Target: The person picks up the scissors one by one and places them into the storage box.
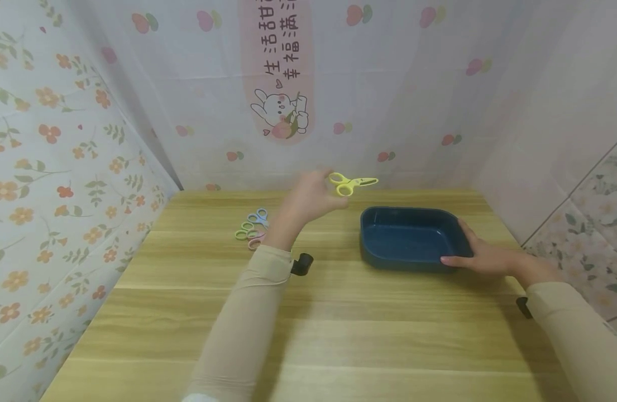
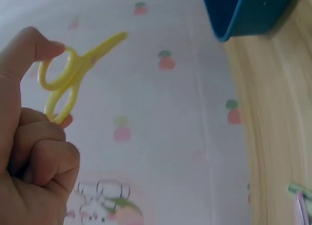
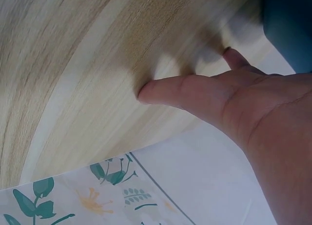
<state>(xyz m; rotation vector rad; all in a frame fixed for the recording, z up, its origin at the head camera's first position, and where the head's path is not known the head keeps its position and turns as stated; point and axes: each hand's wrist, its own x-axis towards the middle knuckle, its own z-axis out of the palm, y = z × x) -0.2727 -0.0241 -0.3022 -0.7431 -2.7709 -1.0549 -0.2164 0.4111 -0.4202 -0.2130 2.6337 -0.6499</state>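
Observation:
Yellow scissors (image 1: 355,183) are held in the air by my left hand (image 1: 313,195), above the back of the table. In the left wrist view, thumb and fingers pinch the handle loops of the scissors (image 2: 73,73); the blades stand slightly apart, free of the hand. My right hand (image 1: 489,257) grips the front right corner of a dark blue rectangular container (image 1: 409,265), thumb along its front and fingers at its right side. No contents show inside it. The right wrist view catches the hand (image 3: 273,117) with only an edge of the container (image 3: 292,30).
Left of the left forearm, blue scissors (image 1: 260,216), green scissors (image 1: 244,231) and pink scissors (image 1: 255,243) lie together on the wooden table (image 1: 378,335), partly hidden by the arm. Patterned curtains (image 1: 388,100) hang behind and at both sides.

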